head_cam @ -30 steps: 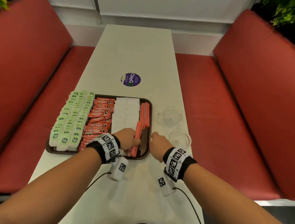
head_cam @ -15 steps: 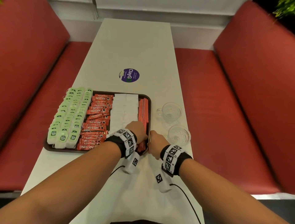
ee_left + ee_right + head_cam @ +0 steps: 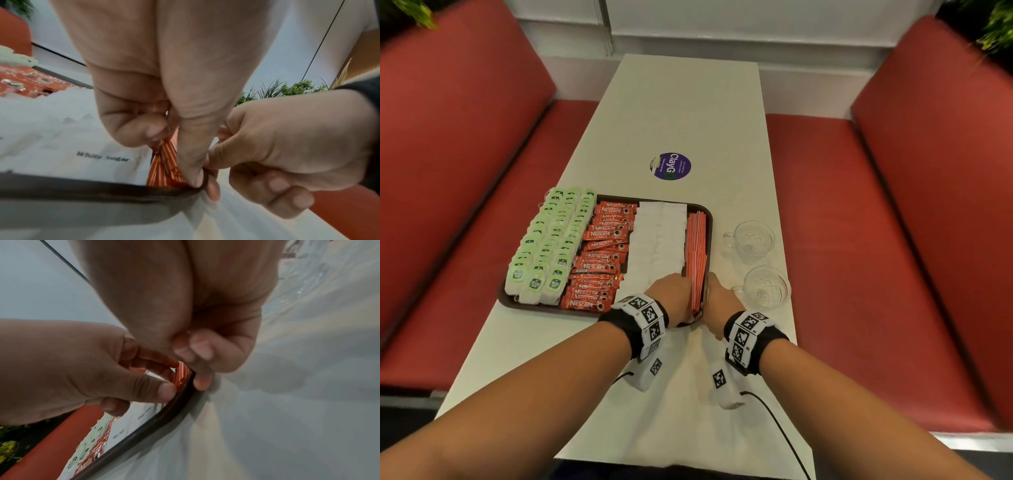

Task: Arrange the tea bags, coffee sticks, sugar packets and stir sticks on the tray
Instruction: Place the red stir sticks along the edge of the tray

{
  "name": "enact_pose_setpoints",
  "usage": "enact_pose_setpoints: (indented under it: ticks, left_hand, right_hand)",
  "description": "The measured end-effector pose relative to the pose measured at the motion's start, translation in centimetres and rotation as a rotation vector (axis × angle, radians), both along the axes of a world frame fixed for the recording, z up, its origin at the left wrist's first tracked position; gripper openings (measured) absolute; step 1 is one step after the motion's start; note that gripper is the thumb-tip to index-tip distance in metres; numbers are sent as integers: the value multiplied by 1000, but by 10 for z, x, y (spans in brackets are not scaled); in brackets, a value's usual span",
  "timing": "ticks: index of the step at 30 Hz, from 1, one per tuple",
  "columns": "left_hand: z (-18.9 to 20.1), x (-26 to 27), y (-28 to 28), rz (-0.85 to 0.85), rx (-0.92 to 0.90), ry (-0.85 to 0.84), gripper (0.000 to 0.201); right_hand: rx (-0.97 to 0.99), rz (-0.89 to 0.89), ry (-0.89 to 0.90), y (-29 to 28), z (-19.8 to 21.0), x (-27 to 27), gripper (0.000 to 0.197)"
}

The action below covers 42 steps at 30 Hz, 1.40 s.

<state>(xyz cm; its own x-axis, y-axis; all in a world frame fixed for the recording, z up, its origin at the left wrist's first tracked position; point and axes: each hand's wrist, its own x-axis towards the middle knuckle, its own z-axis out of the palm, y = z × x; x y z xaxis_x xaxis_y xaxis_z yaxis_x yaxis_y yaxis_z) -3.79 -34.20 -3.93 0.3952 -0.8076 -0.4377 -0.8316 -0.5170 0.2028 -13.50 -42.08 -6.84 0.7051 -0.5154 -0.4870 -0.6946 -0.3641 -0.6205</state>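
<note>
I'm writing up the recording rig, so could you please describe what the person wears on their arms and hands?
Both forearms are bare, no sleeves or gloves. Each wrist carries a black band covered with white blocks printed with black square markers. A white marked camera pod hangs under each wrist, each with a thin black cable trailing back.

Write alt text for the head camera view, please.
Two hands, left hand and right hand, straighten red-and-white striped stir sticks at the right edge of a dark brown tray holding rows of green tea bags, red coffee sticks and white sugar packets.
</note>
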Motion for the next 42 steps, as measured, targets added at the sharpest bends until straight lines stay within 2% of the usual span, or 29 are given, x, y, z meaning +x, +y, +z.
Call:
enact_pose_setpoints:
  ticks: [5,11,16,21,24,28,36,42]
  left_hand:
    - [8,16,19,96,-149,23,52]
    - [19,77,78,258,-217,-34,62]
    - [17,137,153,456,-145,-122,114]
    - [-10,184,216,590,-57,-69,140]
    - [-14,190,229,623,-36,31,126]
    - [-18,200,231,573,-34,42,109]
    - [-9,231,199,529,-41,-10,102]
    - [-8,253,170,521,-21,-56,99]
  right_hand:
    - [-51,47,8,5,6,-2,72]
    - [-112,14,19,17,6,3,82]
    - [-310,85,87,24,7,10,112]
    - [-279,67,227,32,6,30,138]
    - [-246,21,307,39,1,38,140]
    - [-250,-15,365,38,-4,48,143]
    - [-312,-2,406,2,4,88,139]
    - [-367,11,518,-20,6,119,137]
